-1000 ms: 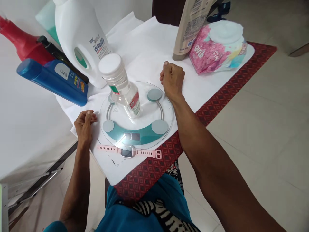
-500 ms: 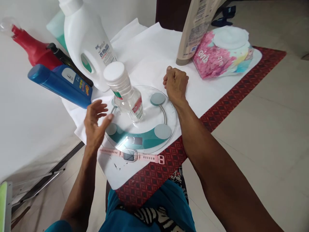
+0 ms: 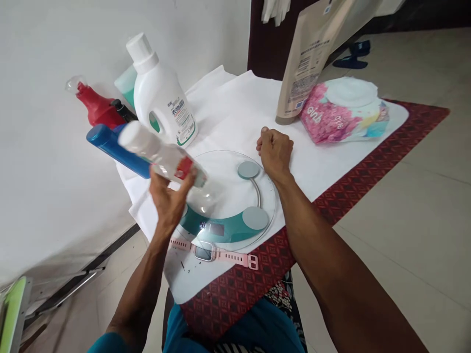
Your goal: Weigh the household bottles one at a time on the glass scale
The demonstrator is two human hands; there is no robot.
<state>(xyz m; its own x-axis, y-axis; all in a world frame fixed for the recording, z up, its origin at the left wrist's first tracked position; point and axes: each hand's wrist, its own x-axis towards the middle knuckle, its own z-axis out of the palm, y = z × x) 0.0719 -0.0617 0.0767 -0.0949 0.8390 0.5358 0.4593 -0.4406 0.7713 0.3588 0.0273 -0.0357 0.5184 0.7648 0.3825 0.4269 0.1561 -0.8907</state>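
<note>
I have the left hand (image 3: 166, 201) around a clear, white-capped plastic bottle (image 3: 165, 159), tilted over the left side of the round glass-and-teal scale (image 3: 233, 229). The right hand (image 3: 275, 152), curled narrow, rests beside its right edge.

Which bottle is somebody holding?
The clear bottle with a red label: the left hand grips it, while no hand holds the white bottle, blue bottle or red bottle.

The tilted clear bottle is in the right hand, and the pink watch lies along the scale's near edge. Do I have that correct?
Not quite: the head view shows the tilted clear bottle in the left hand; the right hand is curled beside the scale, away from the bottle. The pink watch does lie along the scale's near edge.
</note>
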